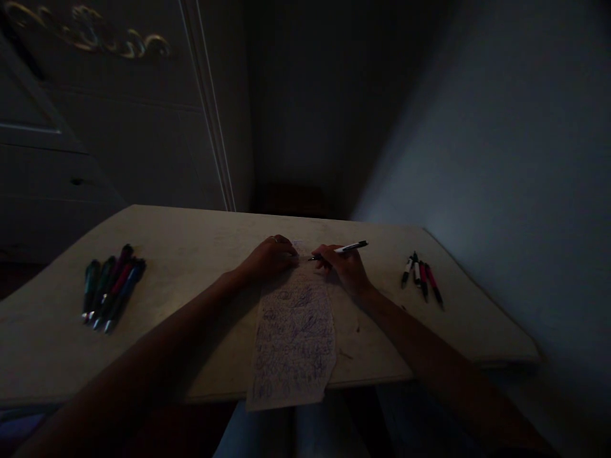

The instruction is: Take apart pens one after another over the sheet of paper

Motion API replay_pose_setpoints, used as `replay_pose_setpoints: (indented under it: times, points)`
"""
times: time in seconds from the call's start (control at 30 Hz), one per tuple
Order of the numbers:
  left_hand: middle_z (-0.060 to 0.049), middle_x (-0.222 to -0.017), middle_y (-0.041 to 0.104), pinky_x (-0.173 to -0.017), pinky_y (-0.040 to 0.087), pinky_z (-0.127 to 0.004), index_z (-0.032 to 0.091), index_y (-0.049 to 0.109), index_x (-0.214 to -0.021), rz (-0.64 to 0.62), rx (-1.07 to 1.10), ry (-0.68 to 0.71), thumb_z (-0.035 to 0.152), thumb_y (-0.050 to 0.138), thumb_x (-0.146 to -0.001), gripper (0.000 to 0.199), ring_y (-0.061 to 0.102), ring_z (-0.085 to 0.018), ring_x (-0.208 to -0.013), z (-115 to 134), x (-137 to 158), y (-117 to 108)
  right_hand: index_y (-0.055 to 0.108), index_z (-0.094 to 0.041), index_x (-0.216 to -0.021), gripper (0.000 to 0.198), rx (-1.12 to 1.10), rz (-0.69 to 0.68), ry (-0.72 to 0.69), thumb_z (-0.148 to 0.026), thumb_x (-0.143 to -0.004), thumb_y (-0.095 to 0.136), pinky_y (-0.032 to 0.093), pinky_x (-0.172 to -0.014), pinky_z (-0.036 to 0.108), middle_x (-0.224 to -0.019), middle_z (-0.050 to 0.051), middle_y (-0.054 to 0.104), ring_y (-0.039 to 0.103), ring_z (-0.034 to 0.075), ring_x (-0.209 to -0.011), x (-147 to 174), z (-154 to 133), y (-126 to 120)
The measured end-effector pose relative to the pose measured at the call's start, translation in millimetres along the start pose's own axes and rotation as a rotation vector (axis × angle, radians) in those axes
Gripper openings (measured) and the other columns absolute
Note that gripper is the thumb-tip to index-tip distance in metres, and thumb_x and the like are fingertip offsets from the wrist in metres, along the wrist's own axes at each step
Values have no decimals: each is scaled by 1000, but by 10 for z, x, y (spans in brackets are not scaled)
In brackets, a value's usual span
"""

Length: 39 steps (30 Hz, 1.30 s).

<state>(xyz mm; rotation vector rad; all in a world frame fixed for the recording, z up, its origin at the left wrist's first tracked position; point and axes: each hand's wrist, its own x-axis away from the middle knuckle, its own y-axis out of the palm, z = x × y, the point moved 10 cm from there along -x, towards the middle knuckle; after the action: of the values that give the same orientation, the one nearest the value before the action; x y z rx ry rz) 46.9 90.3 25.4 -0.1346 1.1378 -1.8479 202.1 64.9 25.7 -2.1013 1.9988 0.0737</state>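
A long strip of paper (pixel 293 343) runs down the middle of the table, its lower end hanging past the near edge. Dense blue-purple scribbled writing covers most of it. My left hand (pixel 273 257), with a ring on one finger, lies over the upper left part of the paper, fingers resting flat and slightly bent. In my right hand (pixel 341 264) a white and black pen (pixel 352 247) is gripped between thumb and fingers. Its tip points left, at the upper part of the paper, close to my left fingertips. Dim light hides whether the tip touches.
Several dark, coloured pens (pixel 112 286) lie bunched at the table's left. On the right rests a smaller group of pens (pixel 422 280), white and pink with black. The pale table (pixel 191 235) borders a wall (pixel 525 159) and a cabinet (pixel 143 127) with gold ornament.
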Motion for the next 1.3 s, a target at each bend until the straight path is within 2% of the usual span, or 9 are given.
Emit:
replay_pose_setpoints:
  times: [0.27,0.43,0.57,0.7,0.83,0.93,1.07,1.3]
  points:
    - [-9,-96,71,-87,51,-35,20,76,-92,5,-90,85,24,59,-86,18,64,-20,-92,115,13,-9,72,-15,-81,39,5,-71,67,-54,-76,69,42,-48,24,-62,3,66,53,11,-51,29,139,97]
    - [-9,-100,69,-88,51,-36,22,77,-93,31,-118,92,25,59,-87,19,64,-20,-92,61,24,-5,72,-15,-78,33,40,-32,-8,-47,-80,67,41,-50,24,-63,3,66,52,10,-52,2,38,35]
    - [-8,-101,69,-88,51,-37,23,76,-91,46,-91,41,25,60,-85,17,63,-20,-93,16,26,-22,72,-16,-80,32,55,30,-43,-47,-81,65,42,-50,24,-63,2,66,52,10,-52,-30,-14,-53]
    - [-8,-99,68,-87,52,-37,22,76,-89,52,-35,34,24,59,-84,18,63,-20,-93,49,29,-40,71,-19,-102,37,74,105,-106,-50,-84,63,47,-53,25,-75,2,69,56,11,-57,-37,-57,-173]
    - [-8,-97,69,-85,52,-36,22,76,-89,71,5,48,24,58,-84,18,63,-19,-91,56,34,-55,64,-24,-123,43,117,115,-211,-51,-90,58,54,-65,30,-88,4,71,63,14,-65,-21,-140,-240]
    - [-8,-94,70,-85,52,-35,22,76,-89,71,26,61,23,59,-84,18,64,-19,-89,68,34,-60,65,-23,-120,38,222,60,-262,-47,-91,58,55,-77,35,-93,6,72,67,18,-78,-16,-165,-196]
    - [-7,-95,70,-83,52,-32,22,77,-89,64,24,17,24,58,-84,20,64,-18,-88,63,30,-71,66,-23,-119,35,369,-16,-321,-37,-86,65,53,-86,38,-101,8,72,67,22,-93,-9,-147,-101]
    - [-7,-99,71,-84,53,-34,23,76,-92,64,31,5,23,60,-83,18,65,-18,-89,59,22,-58,71,-23,-111,27,427,-51,-345,-31,-85,66,52,-86,36,-94,6,72,68,21,-87,-2,-163,-55]
